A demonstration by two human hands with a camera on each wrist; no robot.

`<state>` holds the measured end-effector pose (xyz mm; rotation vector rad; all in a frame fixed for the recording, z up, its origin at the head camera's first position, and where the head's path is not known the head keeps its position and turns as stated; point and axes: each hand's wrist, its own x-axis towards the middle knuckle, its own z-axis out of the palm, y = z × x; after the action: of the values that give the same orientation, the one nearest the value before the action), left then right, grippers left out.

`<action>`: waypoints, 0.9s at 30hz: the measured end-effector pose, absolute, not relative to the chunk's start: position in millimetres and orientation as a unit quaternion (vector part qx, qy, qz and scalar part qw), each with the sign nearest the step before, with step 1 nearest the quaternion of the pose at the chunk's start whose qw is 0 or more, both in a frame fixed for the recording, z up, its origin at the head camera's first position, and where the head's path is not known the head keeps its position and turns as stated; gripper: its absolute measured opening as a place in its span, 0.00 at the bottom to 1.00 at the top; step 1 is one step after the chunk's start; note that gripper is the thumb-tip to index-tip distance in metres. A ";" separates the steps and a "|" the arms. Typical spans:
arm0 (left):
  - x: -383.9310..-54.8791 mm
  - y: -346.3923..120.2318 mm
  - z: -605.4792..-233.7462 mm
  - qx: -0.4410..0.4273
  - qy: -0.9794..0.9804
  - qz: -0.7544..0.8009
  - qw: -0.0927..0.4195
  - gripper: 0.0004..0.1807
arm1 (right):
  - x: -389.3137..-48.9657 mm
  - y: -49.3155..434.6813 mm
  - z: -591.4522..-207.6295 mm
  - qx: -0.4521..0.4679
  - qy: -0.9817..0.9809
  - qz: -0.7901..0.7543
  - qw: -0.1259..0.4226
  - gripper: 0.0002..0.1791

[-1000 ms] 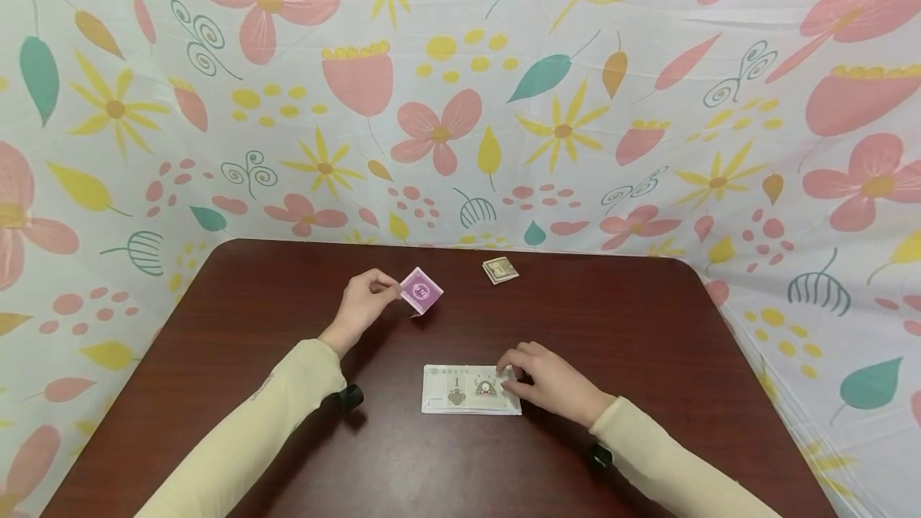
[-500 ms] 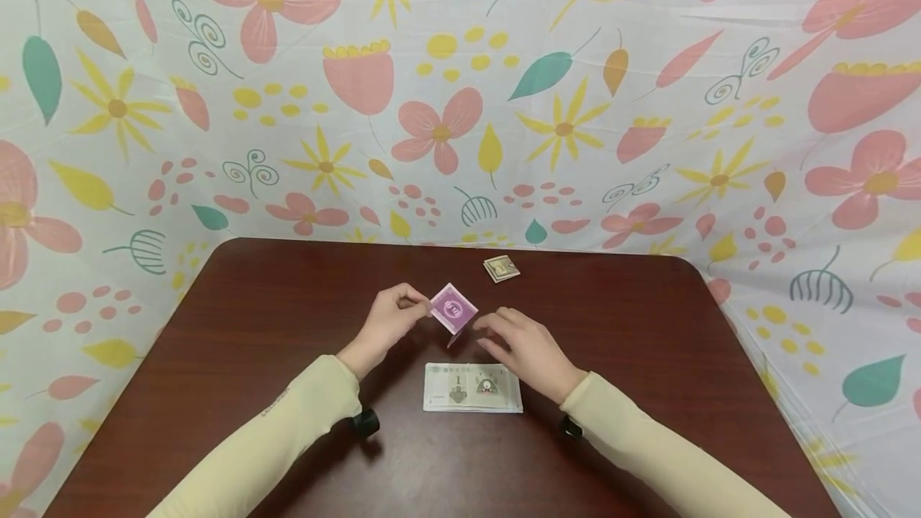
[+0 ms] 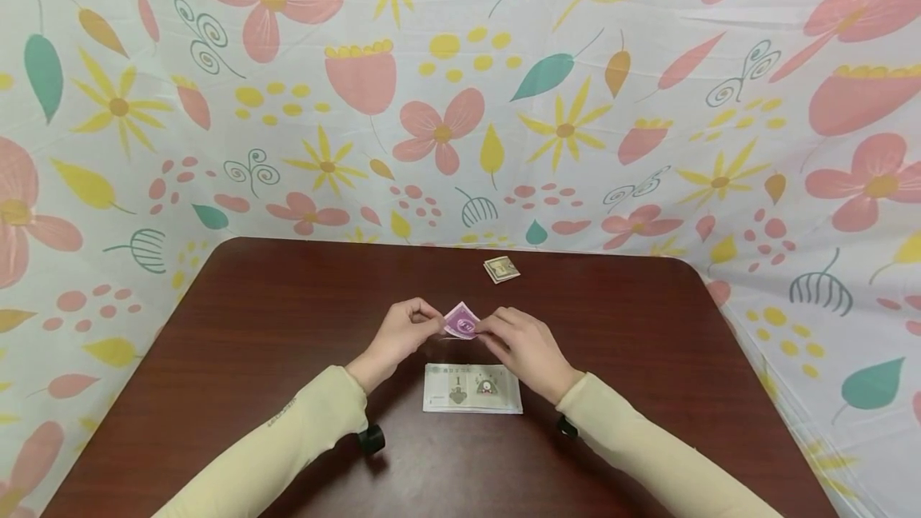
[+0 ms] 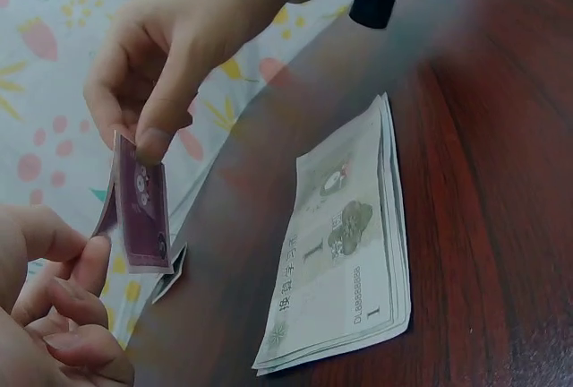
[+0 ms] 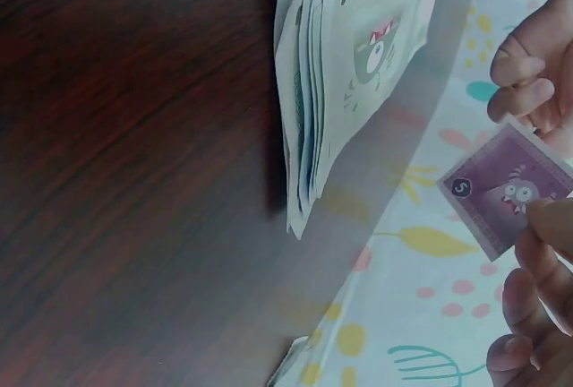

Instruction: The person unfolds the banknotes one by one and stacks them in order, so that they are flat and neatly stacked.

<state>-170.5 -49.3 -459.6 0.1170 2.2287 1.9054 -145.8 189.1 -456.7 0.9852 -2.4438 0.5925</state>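
A small purple play banknote point(image 3: 460, 320), folded over, is held above the table between both hands. My left hand point(image 3: 398, 337) pinches its left side; in the left wrist view those fingers grip a back flap of the note point(image 4: 145, 226). From the other side my right hand point(image 3: 531, 350) pinches it between thumb and fingers. A cartoon face and a 5 show on the note point(image 5: 488, 197) in the right wrist view. Just in front of the hands lies a neat stack of pale green play banknotes point(image 3: 471, 390), the top one marked 1.
Toward the back of the dark brown table point(image 3: 302, 278) lies a small folded brownish note point(image 3: 501, 268). A floral cloth point(image 3: 446, 46) hangs behind the table and along its sides. Each wrist carries a small black device, such as the left one point(image 3: 372, 440).
My left hand has brought the purple banknote right and nearer. My right hand has left the green stack, moved up and left, and taken hold of the purple banknote, which now tilts flatter.
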 end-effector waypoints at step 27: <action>-168.1 -48.5 -477.7 0.166 0.808 0.564 0.025 0.03 | -148.0 193.7 -455.4 0.165 -0.867 0.469 0.048 0.05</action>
<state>-168.1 -48.5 -477.7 0.5131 2.5000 1.7461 -148.0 193.7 -455.4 0.5019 -2.6423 1.4290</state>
